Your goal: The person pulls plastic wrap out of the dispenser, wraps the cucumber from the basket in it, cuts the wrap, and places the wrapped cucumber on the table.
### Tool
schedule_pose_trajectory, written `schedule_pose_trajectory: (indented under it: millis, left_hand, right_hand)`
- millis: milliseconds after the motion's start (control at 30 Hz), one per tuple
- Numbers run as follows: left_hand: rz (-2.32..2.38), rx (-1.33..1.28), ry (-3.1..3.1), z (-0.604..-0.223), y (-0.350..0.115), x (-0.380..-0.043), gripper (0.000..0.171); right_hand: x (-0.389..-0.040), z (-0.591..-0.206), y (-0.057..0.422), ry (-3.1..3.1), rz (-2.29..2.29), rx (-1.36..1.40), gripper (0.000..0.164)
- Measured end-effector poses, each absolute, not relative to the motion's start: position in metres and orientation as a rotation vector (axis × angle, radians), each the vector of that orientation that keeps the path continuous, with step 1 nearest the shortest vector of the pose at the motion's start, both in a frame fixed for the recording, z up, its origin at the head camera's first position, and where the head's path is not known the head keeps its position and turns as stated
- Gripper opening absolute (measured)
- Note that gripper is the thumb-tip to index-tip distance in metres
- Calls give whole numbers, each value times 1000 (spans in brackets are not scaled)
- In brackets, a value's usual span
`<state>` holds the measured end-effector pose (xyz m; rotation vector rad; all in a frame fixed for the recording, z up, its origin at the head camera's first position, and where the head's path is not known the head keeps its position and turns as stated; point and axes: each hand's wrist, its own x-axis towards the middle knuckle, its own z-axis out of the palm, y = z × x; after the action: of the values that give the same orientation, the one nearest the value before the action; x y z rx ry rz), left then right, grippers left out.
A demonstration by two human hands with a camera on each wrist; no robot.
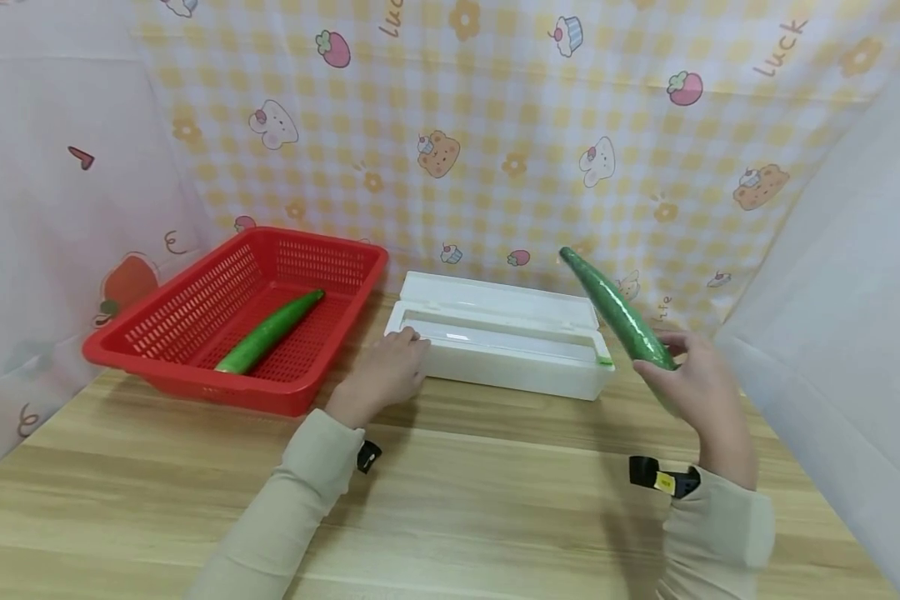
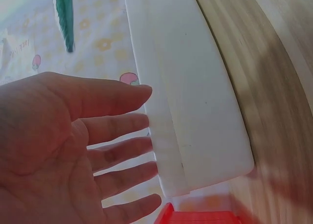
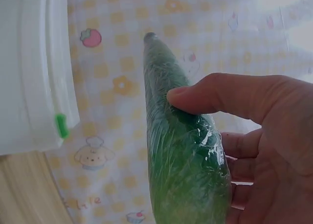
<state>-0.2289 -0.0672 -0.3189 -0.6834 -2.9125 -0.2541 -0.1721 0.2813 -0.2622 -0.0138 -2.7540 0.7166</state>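
**Green cucumber (image 1: 617, 307) was in the right hand (image 1: 696, 382), beside the white box (image 1: 506, 371)**

Nearest were a person's beige sleeves (image 1: 317, 458), with a black strap (image 1: 367, 456) at each wrist. Under them was the wooden table (image 1: 495, 500). The right hand was clamped on the cucumber, the thumb on one side and the fingers, partly hidden, on the other. This cucumber was wrapped in wrinkled clear film (image 3: 205, 141); it was held tilted above the table, to the right of the box, with its thin end pointing up and away from the person.

The left hand (image 1: 385, 372) held nothing. Its fingers were nearly straight and a little apart, the tips at the edge of the box; whether they pressed it, I could not tell. The box had its lid (image 1: 495, 300) turned back on the far side and a green piece (image 1: 605, 361) at its right end. To the left was a red basket (image 1: 221, 393), where a second cucumber (image 1: 270, 335) lay slantwise. Farthest hung a yellow checked cloth (image 1: 495, 100).
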Motion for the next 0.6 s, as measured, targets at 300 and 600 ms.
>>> schedule_pose_trajectory:
  millis: [300, 600]
  left_hand:
    - [-290, -685, -2932, -321, -72, -234, 40]
    - [-282, -702, -2945, -320, -73, -235, 43]
  right_hand:
    - [-176, -270, 308, -2786, 871, -286, 68]
    - [-179, -291, 334, -2774, 919, -521, 70]
